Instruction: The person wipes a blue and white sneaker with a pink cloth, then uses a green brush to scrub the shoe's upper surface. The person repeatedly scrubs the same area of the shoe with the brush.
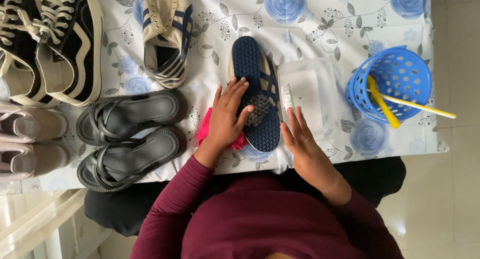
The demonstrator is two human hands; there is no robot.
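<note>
My left hand presses down on a navy sandal that lies sole-up on the table, fingers spread across its sole. A pink cloth sits under that hand. My right hand hovers just right of the sandal with fingers straight, touching a white-and-green toothbrush that rests along the left edge of a clear plastic box. Whether the right hand grips the brush I cannot tell.
A blue perforated basket with yellow brushes stands at the right. A second striped sandal, black sandals, black-and-white sneakers and pale shoes fill the left of the floral tablecloth.
</note>
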